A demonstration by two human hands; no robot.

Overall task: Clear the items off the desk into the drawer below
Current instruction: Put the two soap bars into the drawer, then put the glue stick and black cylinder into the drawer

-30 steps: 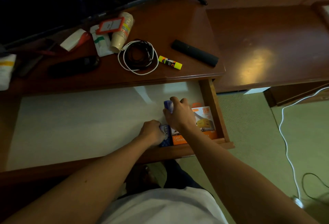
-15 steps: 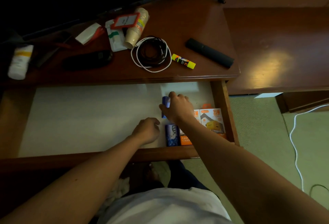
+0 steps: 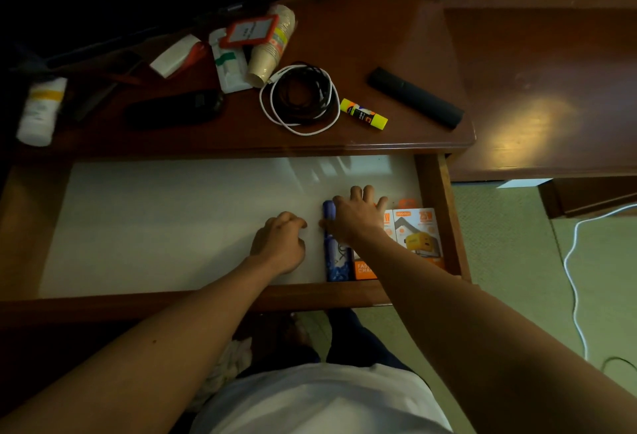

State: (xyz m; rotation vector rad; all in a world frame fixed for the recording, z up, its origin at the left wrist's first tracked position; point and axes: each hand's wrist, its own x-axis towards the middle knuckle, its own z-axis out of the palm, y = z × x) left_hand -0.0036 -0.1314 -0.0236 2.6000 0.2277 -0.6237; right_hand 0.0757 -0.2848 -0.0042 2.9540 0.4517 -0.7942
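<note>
drawer (image 3: pixel 427 213): open under desk (image 3: pixel 379 37) — orange boxes (image 3: pixel 418 233) at its right end
right hand (image 3: pixel 356 218): fingers spread flat on boxes, blue tube (image 3: pixel 331 251) beside it, no longer lifted
left hand (image 3: pixel 279 244): loosely curled, has let go of tube — drawer's left
desk items: glue stick (image 3: pixel 363 113), cable coil (image 3: pixel 300 99), remote (image 3: pixel 415 98) unmoved, not yet cleared

1. The dark reddish wooden desk (image 3: pixel 379 37) carries, from 9 to 3 o'clock: a white bottle (image 3: pixel 39 111) lying at its left edge, a black oblong device (image 3: pixel 172 111), a white packet (image 3: pixel 227 68), an orange-framed card holder (image 3: pixel 253 30) on a lying stack of paper cups (image 3: pixel 272 49), coiled black and white cables (image 3: pixel 300 99), a yellow glue stick (image 3: pixel 363 113) and a black remote (image 3: pixel 415 98).
2. The open drawer (image 3: pixel 172 226) below has a white lined bottom; at its 3 o'clock end lie a blue box (image 3: pixel 333 261) and, touching it, orange charger boxes (image 3: pixel 418 232).
</note>
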